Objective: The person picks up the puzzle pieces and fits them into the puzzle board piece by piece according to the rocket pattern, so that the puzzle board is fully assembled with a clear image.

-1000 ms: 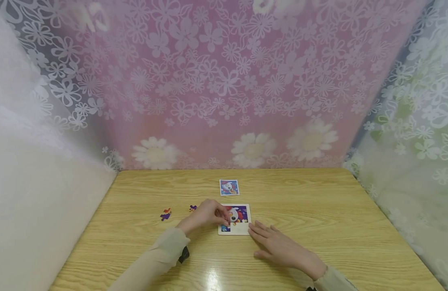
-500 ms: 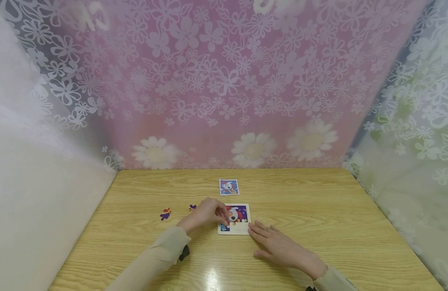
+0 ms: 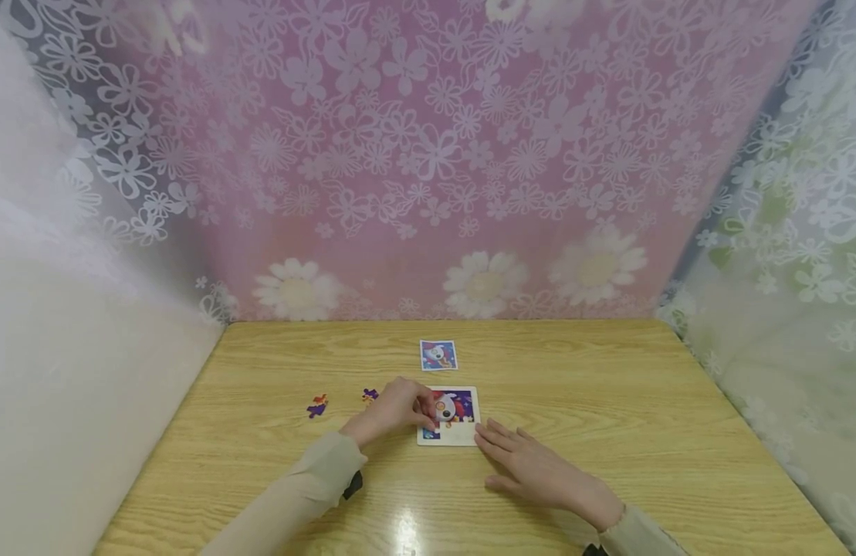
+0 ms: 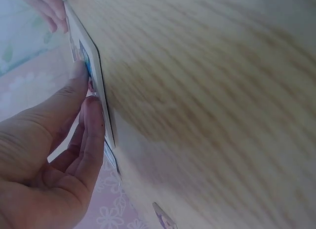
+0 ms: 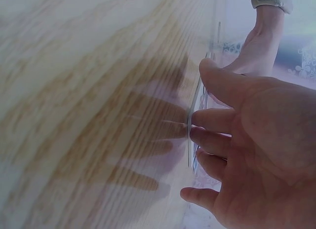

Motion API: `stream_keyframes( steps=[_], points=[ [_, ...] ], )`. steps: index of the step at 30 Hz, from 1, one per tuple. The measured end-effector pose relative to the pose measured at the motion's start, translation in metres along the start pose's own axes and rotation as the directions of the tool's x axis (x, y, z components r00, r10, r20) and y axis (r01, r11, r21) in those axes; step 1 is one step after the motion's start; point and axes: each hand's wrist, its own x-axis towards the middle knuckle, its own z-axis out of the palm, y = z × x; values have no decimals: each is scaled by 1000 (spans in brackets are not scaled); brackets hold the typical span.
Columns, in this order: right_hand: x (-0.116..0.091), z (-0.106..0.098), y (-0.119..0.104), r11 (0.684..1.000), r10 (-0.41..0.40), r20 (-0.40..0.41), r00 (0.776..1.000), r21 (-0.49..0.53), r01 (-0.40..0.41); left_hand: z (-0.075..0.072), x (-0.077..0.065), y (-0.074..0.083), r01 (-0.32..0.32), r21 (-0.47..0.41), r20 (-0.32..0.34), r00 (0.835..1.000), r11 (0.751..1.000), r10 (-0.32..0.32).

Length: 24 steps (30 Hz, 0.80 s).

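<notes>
A white-framed jigsaw puzzle board (image 3: 459, 438) lies on the table, partly filled with a picture of a white character on purple; bare white shows at its lower right. My left hand (image 3: 394, 407) is over the board's left side, thumb and fingers bent down onto the picture. In the left wrist view, the thumb and fingertips pinch a small reddish puzzle piece (image 4: 90, 86) at the board's surface, mostly hidden by the fingers. My right hand (image 3: 532, 469) lies with fingers extended, their tips touching the board's right edge.
Left of the board lie loose puzzle pieces, an orange-and-purple one (image 3: 318, 407) and a purple one (image 3: 369, 395) close to the left wrist. Behind the board is a small picture card (image 3: 438, 355). Floral curtains (image 3: 428, 193) enclose the wooden table (image 3: 608, 386).
My left fingers shift very slightly over the left side of the puzzle. The right hand, the board and the loose pieces stay where they were.
</notes>
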Motion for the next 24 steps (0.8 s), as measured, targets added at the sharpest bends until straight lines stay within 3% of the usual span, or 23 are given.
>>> stream_keyframes(
  steps=[16,24],
  points=[
    [1,-1,-1,1000,10,13,1000,6,-10,3,1,-1,11,134,-54,999,991,-4],
    [1,0,0,1000,12,14,1000,14,-13,0,2,-3,0,119,-17,1000,993,2]
  ],
)
